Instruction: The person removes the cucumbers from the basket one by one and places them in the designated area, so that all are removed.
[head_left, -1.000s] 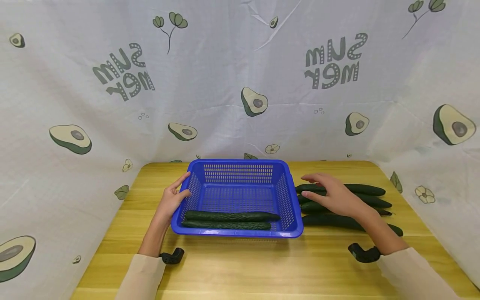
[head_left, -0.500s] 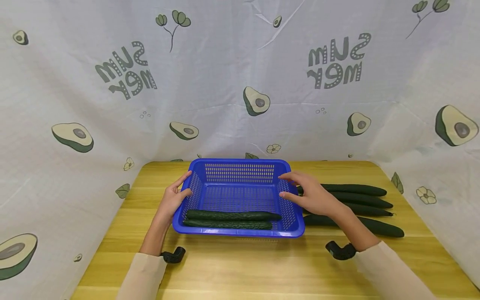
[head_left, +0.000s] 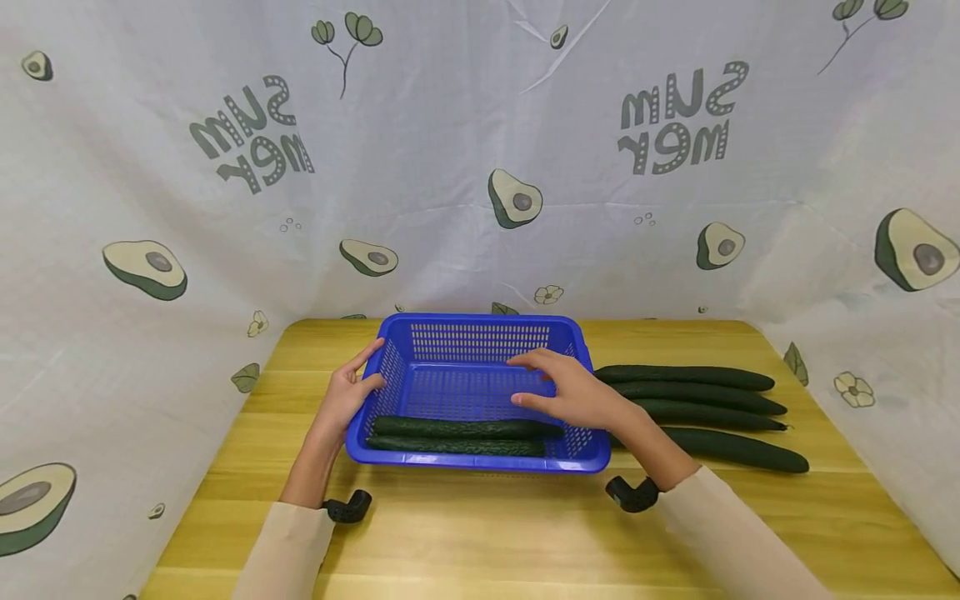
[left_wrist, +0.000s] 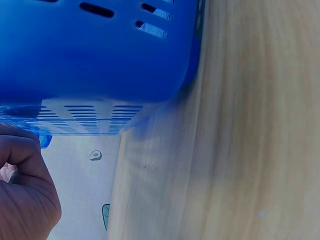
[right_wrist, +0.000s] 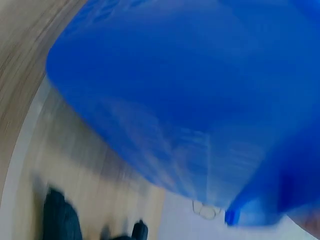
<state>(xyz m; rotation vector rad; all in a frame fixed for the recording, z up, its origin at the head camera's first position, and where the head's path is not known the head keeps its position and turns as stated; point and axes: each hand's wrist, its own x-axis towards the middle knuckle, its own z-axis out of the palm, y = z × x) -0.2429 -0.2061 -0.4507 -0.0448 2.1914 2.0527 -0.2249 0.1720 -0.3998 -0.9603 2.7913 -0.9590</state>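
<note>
A blue plastic basket [head_left: 480, 461] stands on the wooden table in the head view. Two dark green cucumbers [head_left: 465, 428] lie side by side along its near wall. My left hand [head_left: 342, 404] holds the basket's left rim, with the thumb over the inner side. Above the right part of the basket is my right hand [head_left: 573, 396], thumb and fingers spread apart with nothing between them. In the right wrist view the basket's blue wall [right_wrist: 165, 85] fills most of the picture, blurred, and hides nearly all of that hand.
Several cucumbers [head_left: 720, 396] lie roughly parallel on the table to the right of the basket; the right forearm covers part of them. A white curtain [head_left: 442, 150] printed with avocados hangs behind and beside the table [head_left: 450, 533].
My right hand has moved left, from over the loose cucumbers across the basket's right rim to above its inside. The left hand stays at the left rim.
</note>
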